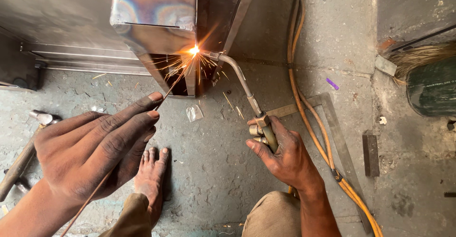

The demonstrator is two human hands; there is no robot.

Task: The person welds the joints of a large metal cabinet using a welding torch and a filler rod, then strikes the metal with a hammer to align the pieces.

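My right hand (pixel 283 152) grips a brass gas torch (pixel 247 92) whose curved nozzle points at a corner of a steel box (pixel 154 9). A bright flame and sparks (pixel 193 51) burst where the nozzle tip meets the box edge. My left hand (pixel 92 146) pinches a thin filler rod (pixel 168 88) between thumb and fingers, its far end reaching into the flame. The steel around the seam shows rainbow heat tint. My bare foot (pixel 151 175) rests on the concrete floor between my hands.
Orange hoses (pixel 308 123) run from the torch along the floor over a metal try square (pixel 332 123). A hammer (pixel 28 146) lies at the left. A dark green cylinder (pixel 432 87) and a broom (pixel 420 56) sit at the right. Steel frame rails (pixel 85 58) lie behind.
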